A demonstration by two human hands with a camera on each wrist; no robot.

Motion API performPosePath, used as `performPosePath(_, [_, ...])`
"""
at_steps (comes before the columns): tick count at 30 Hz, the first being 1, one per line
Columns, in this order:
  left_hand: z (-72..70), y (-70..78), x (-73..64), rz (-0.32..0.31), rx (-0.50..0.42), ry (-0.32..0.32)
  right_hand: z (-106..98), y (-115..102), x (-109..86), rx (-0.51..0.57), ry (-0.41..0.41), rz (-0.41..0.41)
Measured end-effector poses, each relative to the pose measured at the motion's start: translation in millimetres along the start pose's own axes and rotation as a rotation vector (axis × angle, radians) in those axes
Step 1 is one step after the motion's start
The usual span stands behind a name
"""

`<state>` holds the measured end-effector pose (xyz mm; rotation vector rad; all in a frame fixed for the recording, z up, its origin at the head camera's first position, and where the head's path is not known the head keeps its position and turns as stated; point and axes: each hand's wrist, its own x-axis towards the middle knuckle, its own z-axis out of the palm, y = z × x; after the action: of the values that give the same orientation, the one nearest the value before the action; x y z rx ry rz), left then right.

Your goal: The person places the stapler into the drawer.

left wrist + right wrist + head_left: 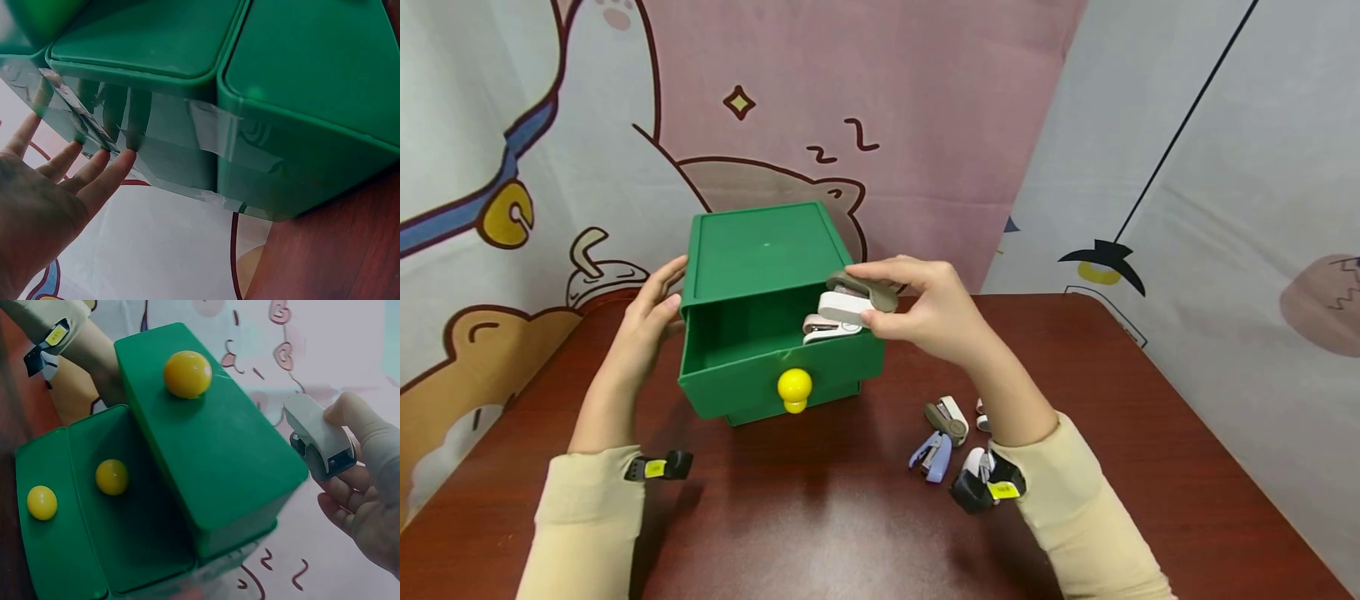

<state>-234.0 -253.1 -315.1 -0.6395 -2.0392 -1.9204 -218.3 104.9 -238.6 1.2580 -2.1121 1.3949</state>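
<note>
A green drawer cabinet stands on the table, its top drawer pulled out by a yellow-knobbed front. My right hand pinches a white and olive-grey stapler between thumb and fingers over the drawer's right side. The same stapler shows in the right wrist view. Inside the drawer lies a white and pinkish stapler, partly hidden by the held one. My left hand rests its straight fingers against the cabinet's left side; the left wrist view shows the fingertips touching taped plastic.
On the table right of the cabinet lie a white and olive stapler, a blue stapler and a white one, partly behind the right wrist camera. Another item is mostly hidden by the forearm. A patterned curtain hangs behind.
</note>
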Motion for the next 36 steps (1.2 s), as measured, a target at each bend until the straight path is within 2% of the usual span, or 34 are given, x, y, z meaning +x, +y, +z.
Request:
performPosePath(7, [-0.3, -0.4, -0.3, -0.001, 0.006, 0.0, 17.5, 1.6, 24.2, -0.005, -0.123, 0.087])
performPosePath(12, [-0.2, -0.3, -0.6, -0.004, 0.013, -0.003, 24.3, 3.5, 34.3, -0.014, -0.221, 0.14])
performPosePath(22, [0.2, 0.0, -0.5, 0.002, -0.002, 0.002, 33.4, 8.5, 42.5, 0.078, -0.355, 0.191])
performPosePath(30, [0.3, -0.1, 0.3, 0.0, 0.007, 0.0, 34.6, 9.3, 49.4, 0.065, -0.476, 0.227])
performPosePath(36, [0.5, -0.6, -0.3, -0.003, 0.006, -0.001, 38.2, 8.6, 51.6, 0.041, -0.5, 0.278])
